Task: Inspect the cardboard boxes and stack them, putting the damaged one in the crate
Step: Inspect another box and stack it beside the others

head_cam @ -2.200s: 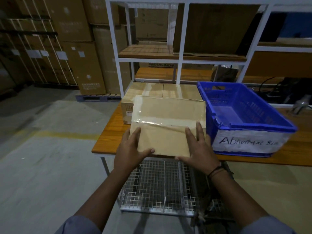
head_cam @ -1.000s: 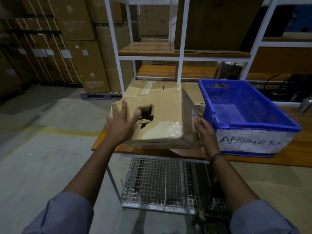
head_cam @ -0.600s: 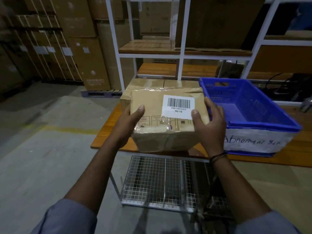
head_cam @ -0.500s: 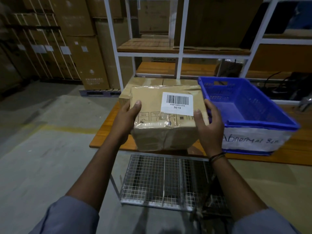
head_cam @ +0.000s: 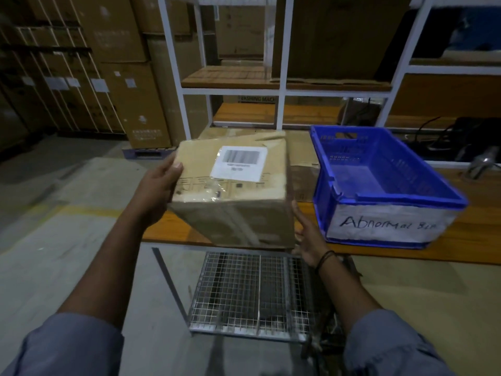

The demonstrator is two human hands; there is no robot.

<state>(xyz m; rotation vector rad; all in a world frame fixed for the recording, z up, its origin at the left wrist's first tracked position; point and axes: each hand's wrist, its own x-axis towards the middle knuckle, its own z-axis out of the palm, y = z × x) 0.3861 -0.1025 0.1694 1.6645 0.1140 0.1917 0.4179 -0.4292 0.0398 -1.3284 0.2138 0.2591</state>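
I have the labelled cardboard box (head_cam: 230, 191) tilted in the air over the surface's (head_cam: 474, 226) near edge, just left of the blue crate (head_cam: 390, 196). My left hand (head_cam: 154, 191) grasps its top-left edge, and my right hand (head_cam: 307, 234) presses straight fingers (head_cam: 299, 217) against its lower right side. It seems light and soft-walled with slick tape, so I'd hold it by the edges.

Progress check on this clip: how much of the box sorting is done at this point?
Done: little that shows; the blue crate holds nothing, and cardboard boxes lie on the table behind. In hand: the labelled box, tilted above the table edge, gripped by the left hand and propped by the right hand, under inspection. Left: judge it, then stack it or crate it.
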